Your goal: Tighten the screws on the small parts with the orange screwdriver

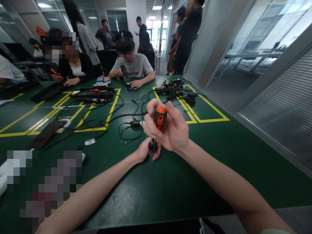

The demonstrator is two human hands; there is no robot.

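Observation:
In my right hand (pixel 176 131), raised over the table, is a screwdriver with an orange and black handle (pixel 160 117). My fingers curl around the handle, and its orange end faces the camera. Its shaft points down toward a small black cylindrical part (pixel 152 148) with a narrow metallic top. My left hand (pixel 143 152) lies low at the table and closes around that part, steadying it upright. Whether the screwdriver's tip touches the part I cannot tell, since my right hand hides some of the shaft.
Black cables (pixel 114 115) and a black connector (pixel 136 123) lie just beyond my hands. A dark phone-like slab (pixel 46 134) rests at left. Yellow tape (pixel 212 119) marks the green table (pixel 195 191). Tangled black gear (pixel 174 89) sits behind; a person (pixel 136 66) works opposite.

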